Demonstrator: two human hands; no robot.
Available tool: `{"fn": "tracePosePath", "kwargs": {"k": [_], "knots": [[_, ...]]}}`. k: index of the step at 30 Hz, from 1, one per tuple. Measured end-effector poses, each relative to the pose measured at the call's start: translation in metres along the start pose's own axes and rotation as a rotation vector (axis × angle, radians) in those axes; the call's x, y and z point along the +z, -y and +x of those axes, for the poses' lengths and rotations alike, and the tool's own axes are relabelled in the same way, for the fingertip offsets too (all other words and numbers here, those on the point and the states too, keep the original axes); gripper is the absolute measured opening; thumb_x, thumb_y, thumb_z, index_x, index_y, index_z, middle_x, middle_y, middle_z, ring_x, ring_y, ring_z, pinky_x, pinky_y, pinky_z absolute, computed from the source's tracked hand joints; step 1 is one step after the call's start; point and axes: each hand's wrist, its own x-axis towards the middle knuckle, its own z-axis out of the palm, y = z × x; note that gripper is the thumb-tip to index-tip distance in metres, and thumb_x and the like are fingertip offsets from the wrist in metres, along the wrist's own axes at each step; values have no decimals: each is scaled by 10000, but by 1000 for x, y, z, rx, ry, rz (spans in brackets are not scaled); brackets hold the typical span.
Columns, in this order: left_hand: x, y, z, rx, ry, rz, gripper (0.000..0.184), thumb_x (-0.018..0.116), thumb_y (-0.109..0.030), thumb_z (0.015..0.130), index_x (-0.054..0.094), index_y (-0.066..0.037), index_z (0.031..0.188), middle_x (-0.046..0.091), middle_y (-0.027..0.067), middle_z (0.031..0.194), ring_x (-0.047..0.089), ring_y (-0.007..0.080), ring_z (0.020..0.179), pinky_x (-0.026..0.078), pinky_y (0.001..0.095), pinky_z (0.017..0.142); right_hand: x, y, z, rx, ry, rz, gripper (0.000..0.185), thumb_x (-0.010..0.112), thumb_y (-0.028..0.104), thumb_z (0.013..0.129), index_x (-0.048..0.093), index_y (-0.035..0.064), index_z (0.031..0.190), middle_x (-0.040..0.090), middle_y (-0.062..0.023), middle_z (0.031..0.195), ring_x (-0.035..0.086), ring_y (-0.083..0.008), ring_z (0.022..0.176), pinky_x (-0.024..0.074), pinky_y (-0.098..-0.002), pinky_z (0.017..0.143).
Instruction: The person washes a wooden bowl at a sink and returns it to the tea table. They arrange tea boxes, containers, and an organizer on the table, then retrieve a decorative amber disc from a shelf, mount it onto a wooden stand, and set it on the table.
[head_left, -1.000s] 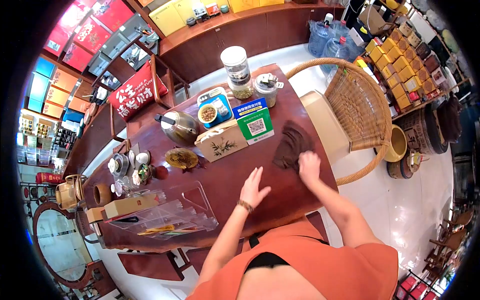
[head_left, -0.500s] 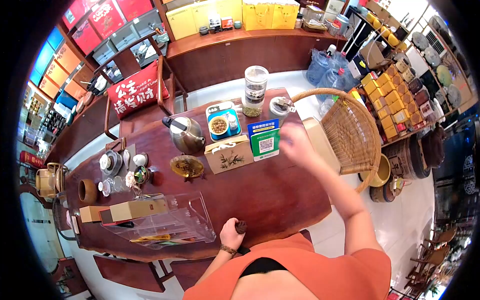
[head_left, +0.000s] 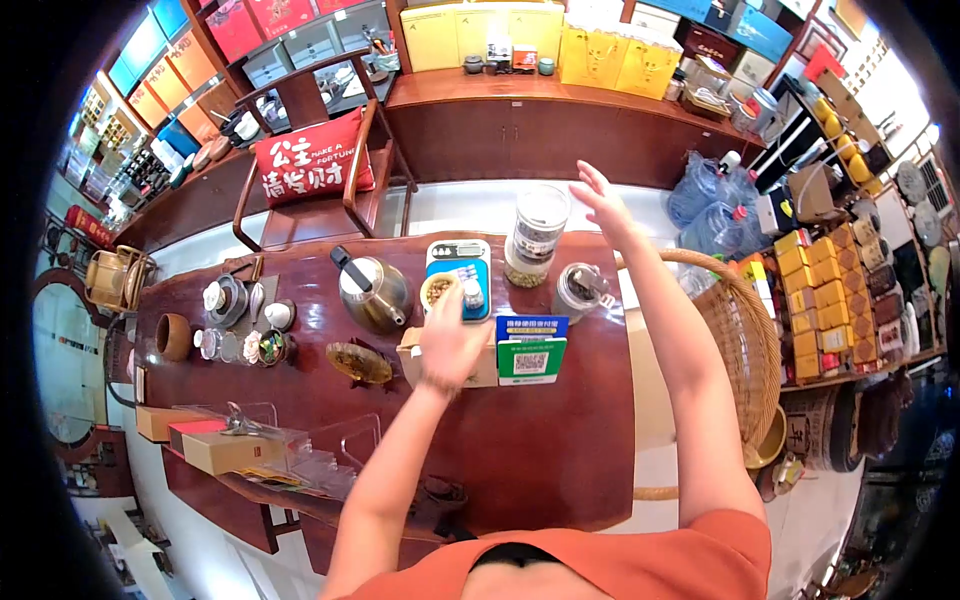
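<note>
My left hand (head_left: pixel 447 335), smeared by motion, is over the tissue box (head_left: pixel 480 372). Its fingers reach to a small bowl (head_left: pixel 433 290) of light brown pieces and a small clear container (head_left: pixel 473 298); a grip cannot be made out. Both sit on a blue-topped scale (head_left: pixel 458 252). My right hand (head_left: pixel 605 205) is raised with fingers apart, just right of a tall clear jar (head_left: pixel 538 235) with a white lid. Below it stands a shorter glass jar (head_left: pixel 580 293) with a metal clasp. A dark brown lump (head_left: pixel 442 492) lies near the table's front edge.
A steel kettle (head_left: pixel 375 295) stands left of the scale. The QR code sign (head_left: pixel 530 350) adjoins the tissue box. An amber oval dish (head_left: pixel 360 362), clear acrylic stand (head_left: pixel 310 450) and cardboard box (head_left: pixel 235 447) are on the table (head_left: pixel 540 450). A wicker chair (head_left: pixel 735 350) flanks its right end.
My left hand has left the dark brown lump near the front edge and moved forward to the scale. My right hand has moved from beside the sign to the tall jar. The view has shifted.
</note>
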Motion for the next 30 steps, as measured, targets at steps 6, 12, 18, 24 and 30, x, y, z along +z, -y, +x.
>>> {"fn": "tracePosePath", "kwargs": {"k": [6,12,18,24,30], "knots": [[98,31,122,-78,420,497,1142,805,-464,552,211,49,1381,237,236,1440,192,420,1342,229,432,1101,44,13,-3,-464,144,-1079,889,752,417,615,377,157,1378,362,-261,1354,369,-415,1250,375,-482,984],[146,41,143,-68,478,351,1197,805,-468,497,163,-90,1435,244,262,1415,315,461,1262,340,454,1030,-1,24,-11,-617,-112,-806,783,771,220,587,451,53,1282,486,-218,1143,527,-375,1006,447,-404,873],[125,28,158,-37,287,198,994,753,-414,517,331,-92,1358,466,224,1170,534,373,1039,470,410,876,-39,96,-143,-677,-230,-790,745,766,126,558,491,48,1245,487,-180,1143,520,-335,1027,451,-380,863],[-43,-70,67,-3,-15,22,894,749,-142,568,343,-28,1357,455,173,1199,451,299,1144,382,383,985,-11,49,-266,-300,338,-815,734,778,186,559,511,140,1241,473,-145,1161,511,-341,1039,501,-402,796],[-60,-59,-99,-82,175,105,1024,782,-211,507,289,-27,1385,393,200,1192,482,352,1061,443,400,879,30,-73,-309,-353,554,-958,806,776,241,587,428,153,1308,411,-164,1247,451,-388,1109,453,-451,887]]}}
